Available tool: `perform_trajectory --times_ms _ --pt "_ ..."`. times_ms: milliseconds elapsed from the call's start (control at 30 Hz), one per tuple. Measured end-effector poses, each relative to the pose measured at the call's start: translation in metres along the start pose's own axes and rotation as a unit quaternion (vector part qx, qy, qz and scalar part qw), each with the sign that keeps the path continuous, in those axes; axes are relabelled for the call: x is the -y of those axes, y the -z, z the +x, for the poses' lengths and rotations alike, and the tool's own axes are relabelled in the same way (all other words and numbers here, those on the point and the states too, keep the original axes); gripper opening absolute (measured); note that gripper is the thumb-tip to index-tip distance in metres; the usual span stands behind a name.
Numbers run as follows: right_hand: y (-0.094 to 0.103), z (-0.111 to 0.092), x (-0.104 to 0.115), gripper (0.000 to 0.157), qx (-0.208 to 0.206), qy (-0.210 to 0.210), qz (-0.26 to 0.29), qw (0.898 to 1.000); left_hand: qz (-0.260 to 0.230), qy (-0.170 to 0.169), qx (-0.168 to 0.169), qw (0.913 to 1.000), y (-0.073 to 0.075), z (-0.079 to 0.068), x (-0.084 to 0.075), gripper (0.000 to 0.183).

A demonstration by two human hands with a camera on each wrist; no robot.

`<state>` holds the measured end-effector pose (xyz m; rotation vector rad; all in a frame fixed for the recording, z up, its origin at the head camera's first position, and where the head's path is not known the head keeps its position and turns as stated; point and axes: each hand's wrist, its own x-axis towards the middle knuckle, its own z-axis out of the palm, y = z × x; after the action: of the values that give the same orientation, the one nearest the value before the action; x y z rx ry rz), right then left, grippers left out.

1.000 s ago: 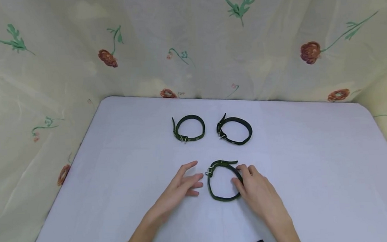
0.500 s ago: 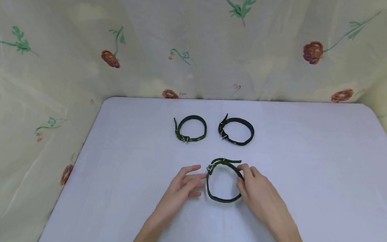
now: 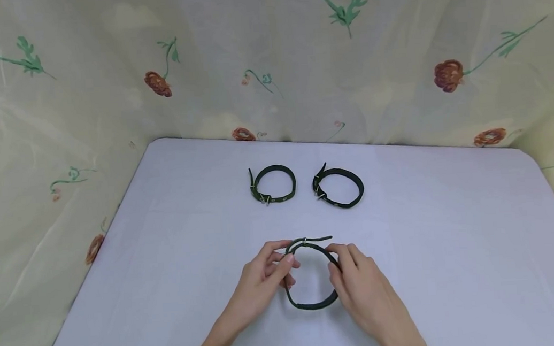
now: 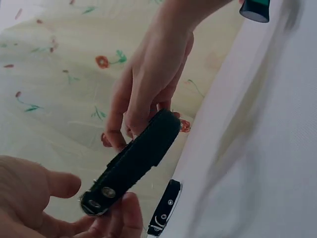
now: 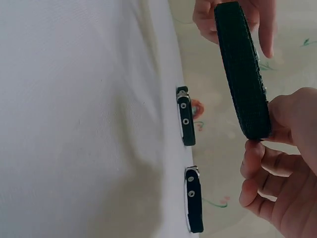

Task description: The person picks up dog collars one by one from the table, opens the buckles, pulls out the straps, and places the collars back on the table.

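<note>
collar (image 5: 242, 74) is up off the table (image 3: 455, 235) right now, held between my 2 hands, roughly in front of me. it's a dark green fabric strap done up in a loop, and in the head view its loose tail (image 3: 320, 239) points off to the right, past a small metal keeper (image 3: 304, 241).

my right hand (image 3: 362, 285) is pinching the right side of the loop between thumb and fingertips, with the other fingers loosely bent below. my left hand (image 3: 260, 281) has the opposite side, fingers curled under the end with the metal bits and the thumb coming over from my side. honestly can't tell if that thumb is properly pressed on it, since the left wrist view looks like a small gap. you can see a shiny eyelet (image 4: 108, 192) there too.

farther back on the table there are 2 more collars standing on edge, side by side with a gap between: a green one (image 3: 293, 181) on the left and a nearly black one (image 3: 360, 187) on the right. both are buckled into loops with their tails pointing away from me. behind it all hangs a pale curtain (image 3: 299, 75) with reddish flowers (image 3: 448, 75) on it.
</note>
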<state>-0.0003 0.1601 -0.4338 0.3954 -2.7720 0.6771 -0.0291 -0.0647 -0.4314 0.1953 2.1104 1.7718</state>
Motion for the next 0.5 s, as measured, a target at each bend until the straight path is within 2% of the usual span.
perform_trajectory --times_ms 133,300,367,500 --pt "-0.004 0.002 0.002 0.025 -0.013 0.003 0.017 1.0 -0.003 -0.009 -0.028 0.9996 -0.004 0.004 0.0 0.03" --pt "-0.013 0.003 0.005 0.028 -0.009 -0.037 0.089 0.995 -0.014 -0.045 -0.054 0.9974 -0.01 0.009 0.003 0.023" --pt "-0.017 0.003 0.006 0.037 -0.007 -0.054 0.141 0.988 -0.015 -0.06 -0.061 0.9962 -0.012 0.009 0.005 0.021" --pt "-0.02 0.003 0.006 0.065 -0.02 -0.079 0.241 0.967 -0.012 -0.096 -0.062 0.9934 -0.012 0.009 0.008 0.02"
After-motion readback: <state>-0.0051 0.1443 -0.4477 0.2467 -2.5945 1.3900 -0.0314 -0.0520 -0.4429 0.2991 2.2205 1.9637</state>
